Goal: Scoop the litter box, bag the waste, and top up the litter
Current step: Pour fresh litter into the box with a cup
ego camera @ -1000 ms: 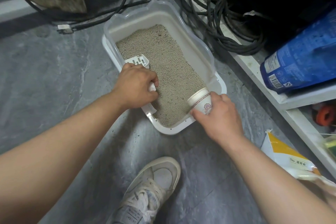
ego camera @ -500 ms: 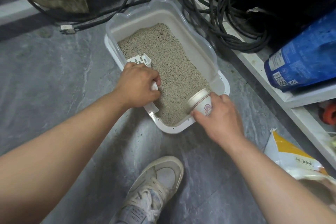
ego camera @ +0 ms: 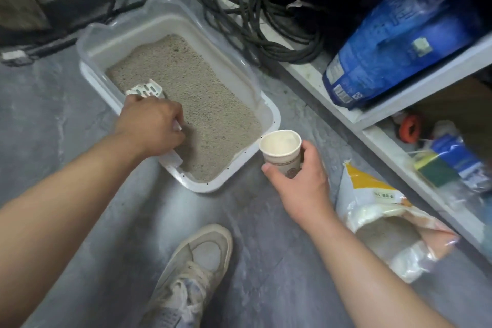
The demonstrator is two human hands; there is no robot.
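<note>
1. Nearest the camera, on the grey floor (ego camera: 80,125), a pale laced shoe (ego camera: 194,271) points away from the person, between the two bare forearms.
2. To the right of the shoe, an opened litter bag (ego camera: 380,224) with a yellow patch lies on its side on the floor, its mouth gaping toward the camera and pale granules showing inside.
3. Just beyond the bag's top edge, the right hand (ego camera: 300,184) grips a paper cup (ego camera: 282,152), fingers and thumb curled round its wall. The cup is held upright over the floor, just outside the near right corner of the litter box (ego camera: 266,112); its inside looks pale, and whether any litter remains in it cannot be told.
4. Farther left, the left hand (ego camera: 151,125) is closed round the handle of a white slotted scoop (ego camera: 146,89). The scoop lies along the box's left wall, its slotted end poking out past the knuckles and resting on the litter (ego camera: 197,104).
5. That litter is grey-beige grit filling the white box, which has a clear raised rim and sits on the floor.
6. Right of the box, a white shelf (ego camera: 394,98) holds a blue bag (ego camera: 399,42); its lower bay holds small items too blurred to name.
7. Farthest back, black cables (ego camera: 255,21) lie coiled behind the box.
</note>
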